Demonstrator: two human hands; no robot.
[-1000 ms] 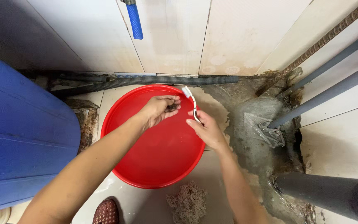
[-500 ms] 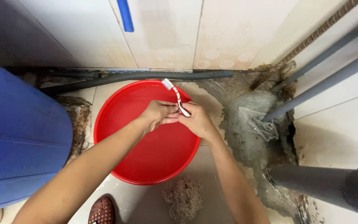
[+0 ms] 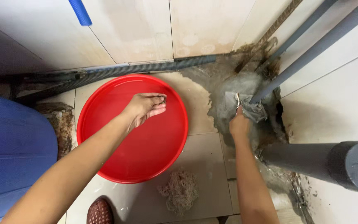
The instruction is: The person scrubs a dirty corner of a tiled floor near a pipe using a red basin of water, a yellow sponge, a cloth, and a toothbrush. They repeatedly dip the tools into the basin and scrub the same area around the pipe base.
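My left hand [image 3: 145,108] hovers over the round red basin [image 3: 104,166], fingers bunched together and pointing down; I see nothing between them. My right hand [image 3: 239,124] has reached right of the basin to the dirty grey drain patch [image 3: 229,83] on the floor. It grips a small white brush [image 3: 237,100] whose tip rests against crumpled grey material [image 3: 256,111] at the foot of a slanted grey pipe [image 3: 295,62].
A dark corrugated hose [image 3: 145,68] runs along the tiled wall behind the basin. A blue barrel [image 3: 8,153] stands at left. A thick grey pipe [image 3: 332,164] lies at right. A tangled beige scrub pad [image 3: 181,191] and a brown sandal toe [image 3: 100,212] are at the near floor.
The two hands were together over the basin's far rim with the brush. My right hand has carried the brush right to the drain; my left stays over the basin.
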